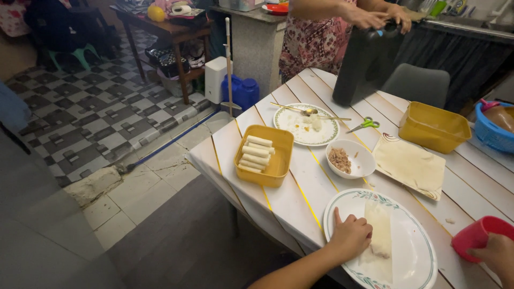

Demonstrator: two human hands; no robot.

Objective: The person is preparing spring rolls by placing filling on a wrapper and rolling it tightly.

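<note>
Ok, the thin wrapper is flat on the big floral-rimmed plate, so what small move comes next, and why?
Probably fold the near edge over: the left hand pins the thin pale wrapper, filling already sits on it, and the right hand only touches the red plastic cup.

White plate [415, 251] with green-and-red floral rim, pale translucent wrapper [381, 235] on it. Red cup [474, 235] at 3 o'clock of the plate. White bowl [360, 159], brown mince inside. Yellow tray [278, 160] at 10 o'clock, off-white rolls [256, 153]. Second yellow tub [432, 127]. Scissors [365, 124], green handles. Table [289, 198] white with yellow stripes. Floor tiles [80, 118] grey-white geometric check. Blue basket [492, 134] at 2 o'clock.
</note>
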